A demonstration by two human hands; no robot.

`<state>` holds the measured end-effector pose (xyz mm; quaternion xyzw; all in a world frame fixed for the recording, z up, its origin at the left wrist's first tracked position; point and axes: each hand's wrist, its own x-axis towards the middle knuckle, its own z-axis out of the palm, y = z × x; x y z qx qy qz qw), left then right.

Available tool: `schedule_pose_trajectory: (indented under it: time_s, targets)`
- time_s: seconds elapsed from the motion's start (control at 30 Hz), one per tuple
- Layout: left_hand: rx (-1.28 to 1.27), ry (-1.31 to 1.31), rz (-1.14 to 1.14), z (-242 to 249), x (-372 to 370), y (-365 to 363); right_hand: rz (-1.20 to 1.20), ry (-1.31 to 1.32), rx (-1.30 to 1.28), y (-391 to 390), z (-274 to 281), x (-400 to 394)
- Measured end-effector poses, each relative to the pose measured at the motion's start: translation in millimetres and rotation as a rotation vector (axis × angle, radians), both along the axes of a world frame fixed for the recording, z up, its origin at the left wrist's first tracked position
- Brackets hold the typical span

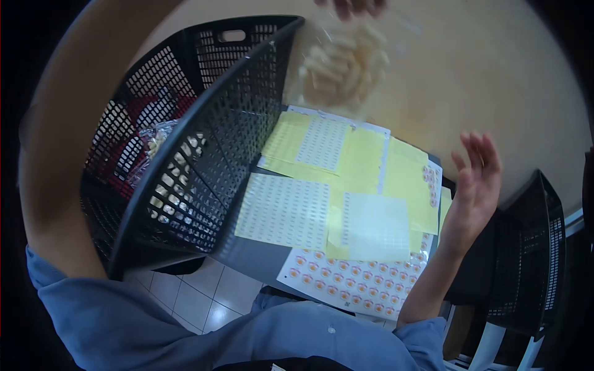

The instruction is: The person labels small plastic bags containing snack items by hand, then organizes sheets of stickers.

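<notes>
At the top edge, the fingertips of my left hand (354, 6) grip a clear plastic bag (343, 71) of pale, stick-shaped pieces. The bag hangs above the table, slightly blurred; the rest of that hand is cut off. My right hand (473, 191) is raised beside the sheets, open and holding nothing, its fingers pointing up. Below the bag lie overlapping sticker sheets: a white sheet with rows of small print (284, 210), yellow backing paper (362, 154), and a sheet of round orange-and-pink stickers (346, 281).
A tall black slatted basket (247, 80) stands at left beneath my left arm, with clear bags of pale pieces (162, 139) and something red inside. Another black basket (532, 260) is at right. The table (495, 80) is beige; white floor tiles (216, 315) show below.
</notes>
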<state>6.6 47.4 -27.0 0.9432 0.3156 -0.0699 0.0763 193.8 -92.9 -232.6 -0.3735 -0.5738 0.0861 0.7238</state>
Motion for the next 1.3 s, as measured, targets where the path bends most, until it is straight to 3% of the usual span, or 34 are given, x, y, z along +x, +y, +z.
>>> schedule_pose_trajectory:
  time_s: [0.07,0.13,0.17,0.33,0.4,0.47,0.53,0.6,0.7,0.83,1.1,1.3]
  targets:
    - [-0.107,0.117,-0.123,-21.5,39.2,-24.0,0.152,0.137,-0.049,6.2,4.9,16.8]
    - [-0.551,0.342,-0.367,-25.4,76.6,-28.0,0.229,0.179,-0.111,6.1,1.3,27.6]
    - [-0.553,0.346,-0.376,-31.4,86.6,-30.8,0.319,0.213,-0.165,4.0,-1.1,32.1]
    - [0.1,-0.333,-0.476,-98.8,111.8,-75.3,0.196,0.403,-0.044,-9.9,-21.5,40.9]
    - [0.095,-0.451,-0.431,-120.6,106.9,-81.8,0.301,0.353,0.035,-16.7,-31.7,47.9]
    - [-0.3,-1.054,-0.386,-157.2,100.9,-82.0,0.231,0.404,0.024,-21.0,-39.0,42.4]
    - [-0.4,-1.326,-0.195,-196.4,90.3,-97.2,0.165,0.444,0.025,-23.0,-45.9,34.0]
    - [-0.443,-1.265,-0.022,-229.7,73.8,-111.6,0.233,0.322,-0.04,-27.3,-58.7,22.0]
    - [-0.566,-1.465,0.191,-277.8,63.5,-133.0,0.283,0.381,-0.253,-35.0,-76.0,-1.7]
    - [-0.616,-1.599,0.348,-303.3,54.8,-146.8,0.351,0.45,-0.404,-36.4,-94.2,-12.1]
    - [-0.702,-1.656,0.357,-305.8,49.3,-150.4,0.399,0.452,-0.532,-47.0,-97.4,-17.2]
    - [-0.686,-1.675,0.372,-301.7,48.2,-152.9,0.304,0.321,-0.457,-44.2,-99.8,-20.8]
